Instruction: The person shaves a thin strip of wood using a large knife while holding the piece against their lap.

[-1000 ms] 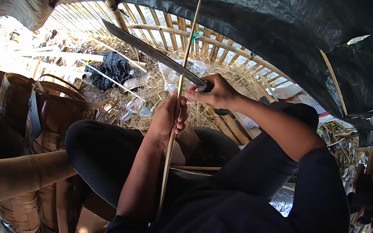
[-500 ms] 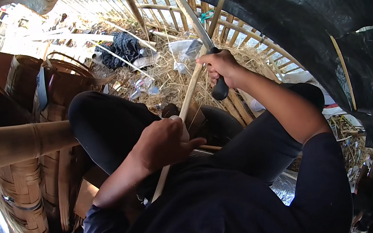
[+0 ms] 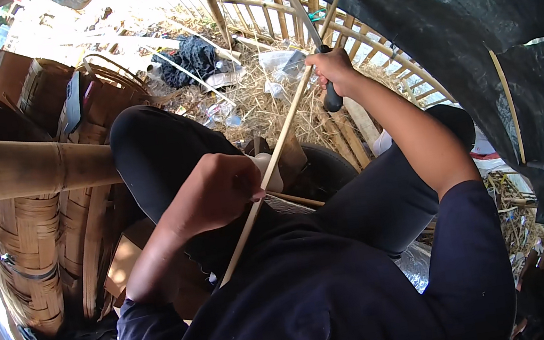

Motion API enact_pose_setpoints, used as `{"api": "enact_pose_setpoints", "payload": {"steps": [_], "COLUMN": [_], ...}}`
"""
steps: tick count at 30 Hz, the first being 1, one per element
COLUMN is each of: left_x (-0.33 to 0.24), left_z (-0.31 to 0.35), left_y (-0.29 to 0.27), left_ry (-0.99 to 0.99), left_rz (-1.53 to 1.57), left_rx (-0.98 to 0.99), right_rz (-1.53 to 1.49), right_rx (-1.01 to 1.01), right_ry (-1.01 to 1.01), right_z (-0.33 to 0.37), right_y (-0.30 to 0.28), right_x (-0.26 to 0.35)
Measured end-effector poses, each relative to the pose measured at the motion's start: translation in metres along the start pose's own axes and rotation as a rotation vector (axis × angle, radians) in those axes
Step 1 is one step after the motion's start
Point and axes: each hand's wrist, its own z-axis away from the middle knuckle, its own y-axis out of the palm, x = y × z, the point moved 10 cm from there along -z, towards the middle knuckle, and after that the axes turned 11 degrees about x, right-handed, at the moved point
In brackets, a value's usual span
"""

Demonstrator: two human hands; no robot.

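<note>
A long pale bamboo strip [image 3: 282, 136] runs slantwise from near my belly up past my right hand. My left hand [image 3: 218, 186] is closed on its lower part, the fingers curled and the back of the hand turned up. In my right hand [image 3: 333, 71] is a knife with a black handle [image 3: 333, 100]. Its long blade [image 3: 302, 12] points away and crosses close to the strip's far end. The right thumb lies against the strip beside the handle. Whether the blade's edge touches the strip cannot be made out.
A thick bamboo pole [image 3: 25, 167] juts in from the left at my knee, above large woven bamboo baskets [image 3: 36, 261]. Ahead, straw [image 3: 290, 100] and scraps litter the ground below a bamboo fence [image 3: 262, 9]. Black plastic sheeting [image 3: 447, 24] hangs at the right.
My left hand has turned and its thumb, stretched out before, is now tucked in. The right hand with the knife appears slightly farther up and right, partly because the whole view shifted.
</note>
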Motion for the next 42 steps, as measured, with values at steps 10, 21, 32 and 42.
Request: {"api": "enact_pose_setpoints", "payload": {"steps": [10, 21, 32, 42], "left_x": [0.011, 0.027, 0.089, 0.125], "left_z": [0.064, 0.011, -0.13, -0.163], "left_y": [-0.04, -0.116, -0.037, 0.046], "left_ry": [-0.033, 0.15, 0.018, -0.169], "left_rz": [0.728, -0.011, 0.061, 0.794], "left_rx": [-0.119, -0.599, -0.153, 0.035], "right_rz": [0.315, 0.426, 0.093, 0.041], "right_rx": [-0.271, -0.269, -0.024, 0.281], "right_ry": [-0.073, 0.031, -0.027, 0.009], "right_z": [-0.027, -0.021, 0.004, 0.054], "right_y": [-0.036, -0.042, -0.006, 0.054], "right_x": [-0.017, -0.029, -0.032, -0.007]}}
